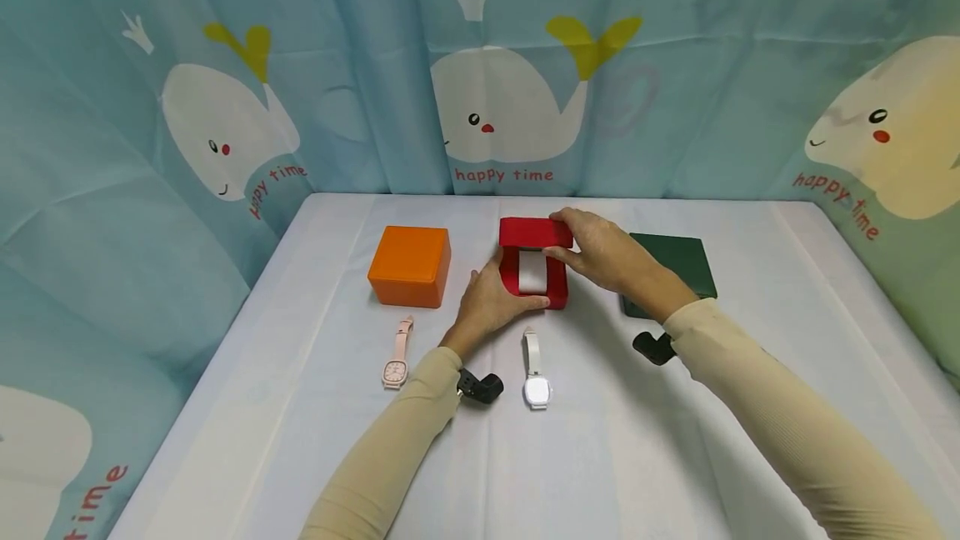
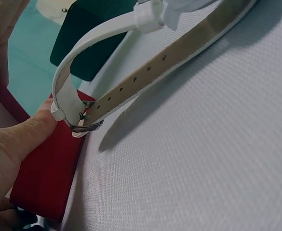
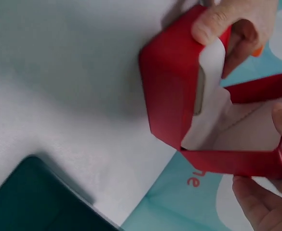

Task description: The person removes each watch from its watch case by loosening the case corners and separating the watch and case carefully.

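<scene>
A red watch box (image 1: 557, 286) stands at the far middle of the table with its lid (image 1: 534, 232) raised and a white cushion (image 1: 532, 272) inside. My left hand (image 1: 486, 304) grips the base, its thumb along the front wall. The lid's right end is pinched by my right hand (image 1: 606, 252); in the right wrist view its thumb presses inside the lid (image 3: 242, 163), fingers outside. Just in front lies a white watch (image 1: 537, 390), whose buckled strap (image 2: 116, 24) looms large in the left wrist view. Left of it is a pink watch (image 1: 395, 372).
An orange box (image 1: 408, 261) sits to the left of the red one, closed. To the right is a dark green box (image 1: 675, 261), partly hidden behind my right forearm. A blue curtain (image 1: 375, 107) with whales hangs along the table's back edge.
</scene>
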{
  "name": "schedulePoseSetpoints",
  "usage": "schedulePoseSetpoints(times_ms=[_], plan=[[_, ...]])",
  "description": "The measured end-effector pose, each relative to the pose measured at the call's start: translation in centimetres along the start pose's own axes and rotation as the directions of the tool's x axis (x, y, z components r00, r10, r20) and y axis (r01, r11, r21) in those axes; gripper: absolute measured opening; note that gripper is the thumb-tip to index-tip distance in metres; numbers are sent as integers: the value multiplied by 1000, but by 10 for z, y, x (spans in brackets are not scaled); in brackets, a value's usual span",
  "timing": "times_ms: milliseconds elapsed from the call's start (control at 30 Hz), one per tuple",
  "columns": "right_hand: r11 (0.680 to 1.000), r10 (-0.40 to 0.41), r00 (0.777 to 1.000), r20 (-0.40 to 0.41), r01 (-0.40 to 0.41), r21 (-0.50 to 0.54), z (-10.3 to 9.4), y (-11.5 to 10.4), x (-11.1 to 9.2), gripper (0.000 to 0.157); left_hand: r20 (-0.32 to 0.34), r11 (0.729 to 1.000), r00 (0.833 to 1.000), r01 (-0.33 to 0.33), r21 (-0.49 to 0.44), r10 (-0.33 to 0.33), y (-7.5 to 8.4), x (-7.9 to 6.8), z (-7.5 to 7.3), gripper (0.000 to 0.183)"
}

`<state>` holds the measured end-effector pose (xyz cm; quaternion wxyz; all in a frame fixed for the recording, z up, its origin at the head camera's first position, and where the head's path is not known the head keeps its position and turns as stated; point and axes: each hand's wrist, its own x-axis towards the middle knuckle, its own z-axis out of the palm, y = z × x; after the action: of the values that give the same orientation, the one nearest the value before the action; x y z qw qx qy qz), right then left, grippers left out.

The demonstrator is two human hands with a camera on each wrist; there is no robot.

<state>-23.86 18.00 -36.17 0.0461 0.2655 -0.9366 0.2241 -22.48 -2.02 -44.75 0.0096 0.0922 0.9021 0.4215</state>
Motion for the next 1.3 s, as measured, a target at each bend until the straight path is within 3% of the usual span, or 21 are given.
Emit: schedulePoseSetpoints(times_ms=[300, 567, 733, 1033, 1300], plan=[[992, -118, 989, -88, 113, -57, 7, -1, -6, 52, 3, 1000, 1000, -6, -16, 6, 1, -1, -1, 96], [966, -248, 953, -172, 229, -122, 16, 2, -13, 54, -8, 1000, 1000, 13, -22, -13, 1, -1, -2, 98], [956, -279, 937, -209, 252, -148, 21, 3, -17, 54, 1, 1000, 1000, 6, -17, -6, 0, 0, 0, 95], [938, -310, 927, -211, 262, -228, 24, 5, -20, 58, 14, 1000, 1000, 1, -9, -1, -1, 0, -1, 92], [895, -398, 888, -229, 321, -309, 32, 10, -24, 59, 16, 1000, 1000, -2, -14, 2, -1, -1, -1, 93]])
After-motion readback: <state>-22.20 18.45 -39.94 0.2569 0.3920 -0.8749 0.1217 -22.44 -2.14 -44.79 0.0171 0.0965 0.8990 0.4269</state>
